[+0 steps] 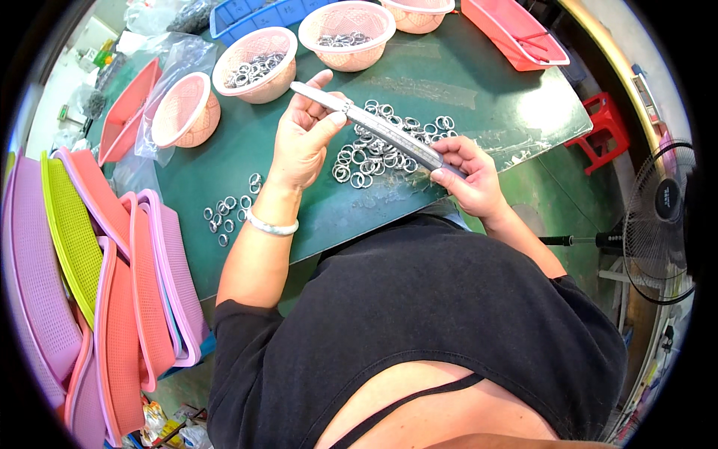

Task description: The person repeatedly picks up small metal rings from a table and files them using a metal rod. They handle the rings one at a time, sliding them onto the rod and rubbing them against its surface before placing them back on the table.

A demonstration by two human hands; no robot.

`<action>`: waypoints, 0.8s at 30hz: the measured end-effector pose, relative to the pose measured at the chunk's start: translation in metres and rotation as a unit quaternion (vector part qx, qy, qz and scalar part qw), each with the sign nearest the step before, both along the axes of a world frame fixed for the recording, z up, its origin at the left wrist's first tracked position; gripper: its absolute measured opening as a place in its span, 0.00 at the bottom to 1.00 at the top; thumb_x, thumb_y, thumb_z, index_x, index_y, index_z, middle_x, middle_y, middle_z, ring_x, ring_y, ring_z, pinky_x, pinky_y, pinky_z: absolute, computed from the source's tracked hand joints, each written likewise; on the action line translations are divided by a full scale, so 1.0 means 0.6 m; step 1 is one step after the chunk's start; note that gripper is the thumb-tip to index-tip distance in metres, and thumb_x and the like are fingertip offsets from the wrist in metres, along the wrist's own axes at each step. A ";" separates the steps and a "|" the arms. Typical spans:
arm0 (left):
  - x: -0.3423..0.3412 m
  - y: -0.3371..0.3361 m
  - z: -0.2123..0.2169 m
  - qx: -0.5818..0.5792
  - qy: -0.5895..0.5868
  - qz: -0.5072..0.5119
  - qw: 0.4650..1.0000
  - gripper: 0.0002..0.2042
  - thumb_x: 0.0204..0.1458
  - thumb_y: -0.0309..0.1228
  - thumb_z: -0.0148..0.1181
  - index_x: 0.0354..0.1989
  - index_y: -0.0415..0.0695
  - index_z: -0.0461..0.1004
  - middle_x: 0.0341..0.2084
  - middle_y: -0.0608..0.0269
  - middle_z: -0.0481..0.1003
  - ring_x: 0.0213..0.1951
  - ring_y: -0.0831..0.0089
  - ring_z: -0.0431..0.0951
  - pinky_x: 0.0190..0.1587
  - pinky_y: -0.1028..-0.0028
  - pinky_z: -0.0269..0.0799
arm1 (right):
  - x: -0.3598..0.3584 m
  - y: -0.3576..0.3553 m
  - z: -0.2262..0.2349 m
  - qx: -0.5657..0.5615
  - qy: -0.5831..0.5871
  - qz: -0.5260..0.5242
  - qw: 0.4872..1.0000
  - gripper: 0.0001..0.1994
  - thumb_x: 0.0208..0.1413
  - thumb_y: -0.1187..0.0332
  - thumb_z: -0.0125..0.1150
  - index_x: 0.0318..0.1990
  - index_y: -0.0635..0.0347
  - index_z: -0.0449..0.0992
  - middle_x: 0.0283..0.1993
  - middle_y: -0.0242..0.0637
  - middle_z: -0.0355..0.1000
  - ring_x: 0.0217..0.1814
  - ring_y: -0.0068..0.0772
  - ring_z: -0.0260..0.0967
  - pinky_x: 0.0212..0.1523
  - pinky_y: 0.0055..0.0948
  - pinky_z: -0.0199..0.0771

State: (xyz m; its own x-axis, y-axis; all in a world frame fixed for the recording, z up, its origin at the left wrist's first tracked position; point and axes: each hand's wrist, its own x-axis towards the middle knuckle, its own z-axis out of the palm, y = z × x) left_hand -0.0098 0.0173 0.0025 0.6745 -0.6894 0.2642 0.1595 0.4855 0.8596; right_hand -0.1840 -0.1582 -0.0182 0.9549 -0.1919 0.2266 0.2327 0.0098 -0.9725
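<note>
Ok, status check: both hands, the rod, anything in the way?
Left hand and right hand both shut on the metal rod. Rod slanted above the ring pile. Nothing blocking.

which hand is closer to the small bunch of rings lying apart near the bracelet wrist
Left. The left hand holds one end of the metal rod just above the small group of rings; the right hand grips the other end, far across the table.
</note>
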 end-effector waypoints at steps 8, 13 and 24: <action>0.005 -0.004 0.006 -0.020 0.002 0.029 0.999 0.23 0.44 0.17 0.53 0.51 0.36 0.56 0.36 0.59 0.69 0.38 0.73 0.71 0.40 0.74 0.69 | -0.004 0.006 0.010 0.030 0.006 -0.005 1.000 0.15 0.47 0.80 0.53 0.44 0.69 0.62 0.41 0.37 0.66 0.45 0.24 0.64 0.46 0.22 0.62; 0.092 0.012 0.034 -0.095 0.040 0.164 0.981 0.14 0.47 0.20 0.50 0.44 0.36 0.63 0.32 0.59 0.70 0.31 0.74 0.72 0.34 0.77 0.70 | -0.019 -0.005 0.014 0.068 0.039 -0.012 0.997 0.15 0.47 0.77 0.54 0.44 0.68 0.63 0.37 0.36 0.68 0.37 0.19 0.64 0.35 0.16 0.64; 0.086 -0.011 0.023 0.319 -0.496 0.172 0.789 0.10 0.37 0.28 0.61 0.31 0.44 0.73 0.29 0.61 0.69 0.30 0.67 0.70 0.32 0.72 0.67 | -0.035 -0.029 -0.008 0.088 0.046 -0.056 0.993 0.15 0.47 0.74 0.55 0.43 0.66 0.62 0.31 0.33 0.68 0.27 0.13 0.62 0.19 0.09 0.56</action>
